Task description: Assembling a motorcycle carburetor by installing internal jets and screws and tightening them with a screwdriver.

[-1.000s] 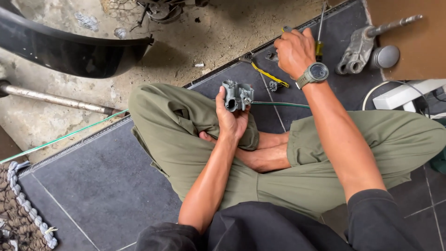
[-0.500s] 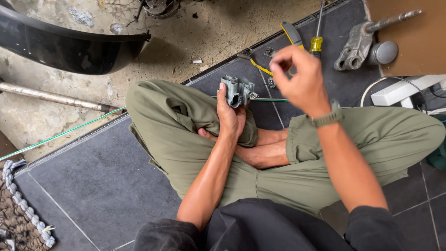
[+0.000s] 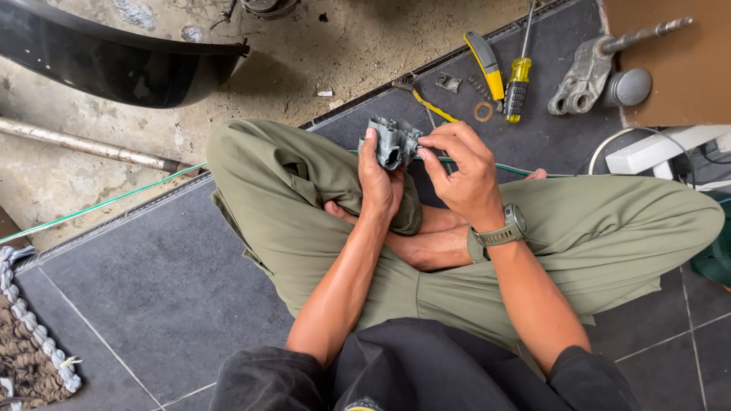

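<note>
Since the earlier frame, the right hand is coming back from the tools on the dark floor tiles and is now meeting the grey metal part over the person's crossed legs in olive trousers. Seen from the head camera, the left hand is gripping the part from below, thumb pressing up along its near side and fingers curling round behind it. The right hand's thumb and forefinger are pinching together at the part's right edge; whether something small is sitting between them cannot be told. A watch is showing on the right wrist. Beyond the knees, a yellow-handled screwdriver, a yellow and black tool, a small ring and a grey metal bracket are lying on the tiles. A green wire is running across the floor behind the hands, and a black curved panel is lying on the dusty concrete at upper left.
</note>
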